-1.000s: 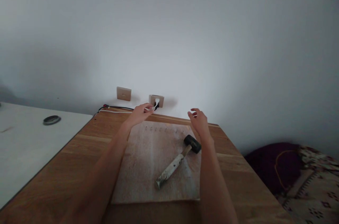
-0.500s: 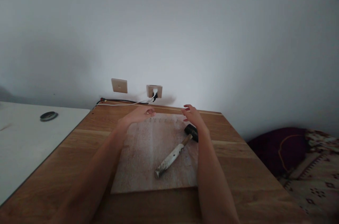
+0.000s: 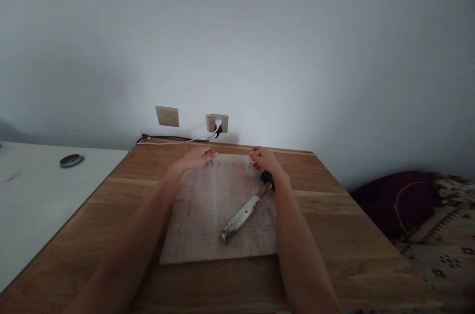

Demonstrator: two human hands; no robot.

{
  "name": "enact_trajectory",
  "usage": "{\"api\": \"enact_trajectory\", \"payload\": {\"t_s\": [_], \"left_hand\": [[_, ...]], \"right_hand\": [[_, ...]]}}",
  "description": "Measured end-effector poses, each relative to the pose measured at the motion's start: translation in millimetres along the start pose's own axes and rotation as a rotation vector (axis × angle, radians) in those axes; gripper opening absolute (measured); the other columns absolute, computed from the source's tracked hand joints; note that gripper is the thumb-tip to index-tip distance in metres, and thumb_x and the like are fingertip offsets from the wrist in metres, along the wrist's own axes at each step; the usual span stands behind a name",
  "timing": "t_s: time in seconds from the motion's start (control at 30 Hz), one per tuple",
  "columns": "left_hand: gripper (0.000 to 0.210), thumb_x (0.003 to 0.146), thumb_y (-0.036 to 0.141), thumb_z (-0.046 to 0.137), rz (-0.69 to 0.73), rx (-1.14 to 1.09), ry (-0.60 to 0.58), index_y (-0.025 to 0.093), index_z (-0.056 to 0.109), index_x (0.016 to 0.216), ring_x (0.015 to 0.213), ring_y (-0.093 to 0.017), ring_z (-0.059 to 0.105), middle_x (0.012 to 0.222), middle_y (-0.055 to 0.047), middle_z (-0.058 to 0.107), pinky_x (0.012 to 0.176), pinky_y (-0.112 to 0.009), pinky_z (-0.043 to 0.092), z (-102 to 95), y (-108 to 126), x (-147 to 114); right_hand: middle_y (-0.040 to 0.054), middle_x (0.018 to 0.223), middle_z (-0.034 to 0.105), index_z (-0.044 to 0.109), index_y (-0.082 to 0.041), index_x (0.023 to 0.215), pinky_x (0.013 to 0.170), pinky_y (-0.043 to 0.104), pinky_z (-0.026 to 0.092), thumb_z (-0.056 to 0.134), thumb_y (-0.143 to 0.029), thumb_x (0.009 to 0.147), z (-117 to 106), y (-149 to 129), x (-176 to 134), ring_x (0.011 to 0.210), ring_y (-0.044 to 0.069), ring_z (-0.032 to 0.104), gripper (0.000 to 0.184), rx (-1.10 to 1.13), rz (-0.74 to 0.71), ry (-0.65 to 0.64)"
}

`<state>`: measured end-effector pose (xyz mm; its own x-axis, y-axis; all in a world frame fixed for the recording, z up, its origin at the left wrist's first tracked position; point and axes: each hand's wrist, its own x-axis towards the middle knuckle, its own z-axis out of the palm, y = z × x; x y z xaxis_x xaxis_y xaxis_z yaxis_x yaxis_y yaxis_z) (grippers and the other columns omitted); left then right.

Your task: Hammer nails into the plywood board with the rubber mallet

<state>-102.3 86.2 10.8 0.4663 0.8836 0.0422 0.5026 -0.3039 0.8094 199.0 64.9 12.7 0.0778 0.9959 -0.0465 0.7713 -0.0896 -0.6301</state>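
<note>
A pale, worn wooden board [image 3: 200, 215] lies flat before me. A row of small marks, perhaps nails [image 3: 226, 163], runs along its far edge; they are too blurred to make out. My left hand [image 3: 196, 157] is at the far left corner, its fingers loosely bent and apart. At the far right corner is my right hand [image 3: 264, 159], fingers also slightly curled and apart. Nothing shows in either hand. A hammer [image 3: 241, 216] rests diagonally on the board, its white-wrapped handle towards me. My right wrist partly hides its black head.
The board lies on a brown wooden table [image 3: 326, 235]. White and black cables [image 3: 166, 141] run along its back edge to a wall socket [image 3: 211, 123]. A white table [image 3: 33, 195] with a dark round object [image 3: 71, 160] adjoins at left. Patterned fabric [image 3: 445, 235] and a purple cushion [image 3: 404, 205] are at right.
Both hands have come down towards the far corners of the board, and the right fingers are more curled. The view has shifted slightly; the hammer stays on the board.
</note>
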Motion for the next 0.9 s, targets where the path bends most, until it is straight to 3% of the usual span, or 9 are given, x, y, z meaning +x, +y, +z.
{"api": "enact_trajectory", "payload": {"t_s": [0.2,0.37,0.53,0.7,0.9], "left_hand": [[0.052,0.081,0.070,0.064,-0.081,-0.144,0.091,0.018,0.063,0.090,0.069,-0.018,0.067,0.082,-0.004,0.067,0.062,-0.029,0.054,3.3,1,1],[0.050,0.084,0.065,0.063,-0.140,-0.188,0.130,0.017,0.064,0.095,0.065,-0.015,0.064,0.087,-0.005,0.068,0.058,-0.026,0.053,2.2,5,3],[0.047,0.086,0.061,0.061,-0.111,-0.133,0.147,0.017,0.067,0.097,0.071,-0.016,0.065,0.089,-0.006,0.069,0.061,-0.026,0.053,-1.2,10,0],[0.048,0.082,0.064,0.065,-0.089,-0.057,0.054,0.017,0.066,0.092,0.072,-0.019,0.067,0.085,-0.006,0.071,0.058,-0.026,0.052,1.4,8,-3],[0.044,0.084,0.057,0.066,-0.143,-0.142,0.127,0.016,0.066,0.098,0.066,-0.018,0.070,0.093,-0.009,0.072,0.061,-0.029,0.057,5.1,1,6]], "right_hand": [[0.0107,0.093,0.078,0.059,-0.015,0.134,0.082,0.029,0.052,0.057,-0.034,0.100,-4,-8,-1,0.081,0.019,0.073,0.039,-0.049,-0.016,0.024],[0.0113,0.101,0.078,0.060,-0.016,0.134,0.089,0.030,0.050,0.057,-0.032,0.099,-9,-14,-4,0.094,0.021,0.073,0.039,-0.188,-0.113,0.102],[0.0147,0.117,0.075,0.062,-0.017,0.132,0.098,0.034,0.048,0.060,-0.032,0.097,2,-18,-10,0.114,0.026,0.068,0.039,-0.398,-0.122,0.044],[0.0182,0.122,0.073,0.066,-0.017,0.126,0.097,0.038,0.049,0.060,-0.014,0.090,8,-22,-15,0.116,0.030,0.067,0.036,-0.436,-0.098,0.024],[0.0125,0.117,0.075,0.066,-0.019,0.127,0.093,0.030,0.050,0.051,-0.004,0.090,1,-30,-15,0.111,0.024,0.069,0.043,-0.394,-0.156,0.010]]}}
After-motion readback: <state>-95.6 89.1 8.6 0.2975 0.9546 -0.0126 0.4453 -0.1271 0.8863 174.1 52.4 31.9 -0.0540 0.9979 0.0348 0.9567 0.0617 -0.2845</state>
